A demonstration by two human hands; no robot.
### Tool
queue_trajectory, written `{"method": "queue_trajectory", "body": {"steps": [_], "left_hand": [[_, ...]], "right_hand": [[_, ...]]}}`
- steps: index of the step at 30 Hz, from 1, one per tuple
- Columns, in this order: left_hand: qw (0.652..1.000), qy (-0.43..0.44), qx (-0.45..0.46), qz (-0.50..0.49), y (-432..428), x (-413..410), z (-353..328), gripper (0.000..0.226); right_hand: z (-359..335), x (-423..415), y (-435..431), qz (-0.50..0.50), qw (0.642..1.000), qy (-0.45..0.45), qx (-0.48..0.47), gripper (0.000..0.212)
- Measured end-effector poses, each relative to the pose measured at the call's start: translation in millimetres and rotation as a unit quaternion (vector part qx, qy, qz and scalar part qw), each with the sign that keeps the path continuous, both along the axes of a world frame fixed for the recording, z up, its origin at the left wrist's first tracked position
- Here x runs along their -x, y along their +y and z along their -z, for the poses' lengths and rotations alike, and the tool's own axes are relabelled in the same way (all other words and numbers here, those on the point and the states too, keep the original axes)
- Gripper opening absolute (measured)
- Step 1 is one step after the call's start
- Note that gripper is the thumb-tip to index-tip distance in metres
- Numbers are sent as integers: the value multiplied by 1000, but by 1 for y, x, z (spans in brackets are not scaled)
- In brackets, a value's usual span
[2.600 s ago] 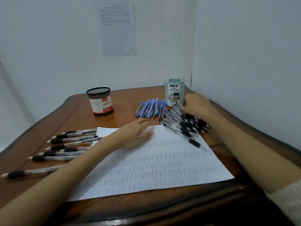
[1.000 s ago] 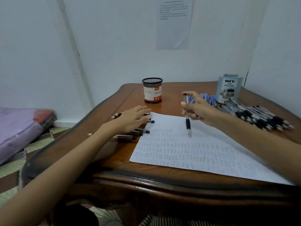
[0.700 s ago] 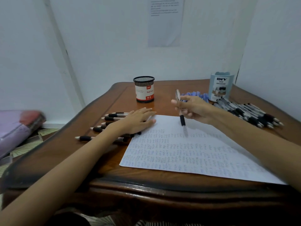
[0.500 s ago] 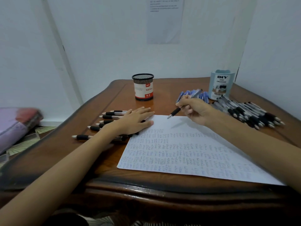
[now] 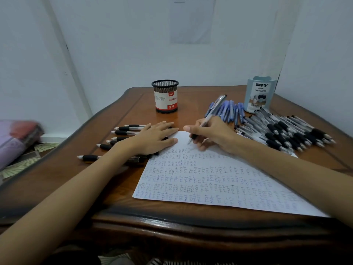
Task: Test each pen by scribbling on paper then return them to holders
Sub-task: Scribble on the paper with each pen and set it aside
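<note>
Right fingers (image 5: 200, 146) curled round pen (image 5: 214, 111), tip on paper (image 5: 210, 178) | left fingers (image 5: 168, 131) flat, touching paper edge

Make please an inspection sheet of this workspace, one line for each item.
Surface: wooden table, glossy.
Job's things: scribbled paper; pen, tip near its top edge; black-grip pens left, bigger pile right; blue pens; mesh holder; DIY organizer.
Clutter: nothing seen.
Hands: left hand flat on paper corner and pens; right hand grips the pen.
Cables: nothing seen.
Surroundings: white walls, a posted sheet; purple bundle on floor.
</note>
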State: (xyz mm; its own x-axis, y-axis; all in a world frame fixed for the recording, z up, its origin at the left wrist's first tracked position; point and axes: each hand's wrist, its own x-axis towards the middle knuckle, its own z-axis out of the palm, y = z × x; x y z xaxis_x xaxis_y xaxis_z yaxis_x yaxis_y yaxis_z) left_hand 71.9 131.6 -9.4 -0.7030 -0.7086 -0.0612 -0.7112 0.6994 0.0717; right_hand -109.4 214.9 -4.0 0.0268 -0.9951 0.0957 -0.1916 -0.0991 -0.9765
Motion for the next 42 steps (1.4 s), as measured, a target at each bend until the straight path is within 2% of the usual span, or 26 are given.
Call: {"method": "queue_trajectory", "body": {"steps": [4, 9, 24, 28, 42], "left_hand": [[1000, -5, -2, -4, 1, 0, -2, 54], [1000, 0, 0, 1, 1, 1, -2, 53], [1000, 6, 3, 2, 0, 1, -1, 53], [1000, 5, 4, 3, -2, 1, 0, 53], [1000, 10, 3, 5, -3, 0, 1, 53]], "right_hand": [[6, -4, -4, -7, 998, 35, 51, 40], [6, -3, -5, -9, 992, 107, 67, 42], [9, -3, -4, -29, 989, 118, 84, 40], [9, -2, -6, 2, 988, 113, 102, 41], [8, -4, -7, 13, 985, 143, 99, 42]]}}
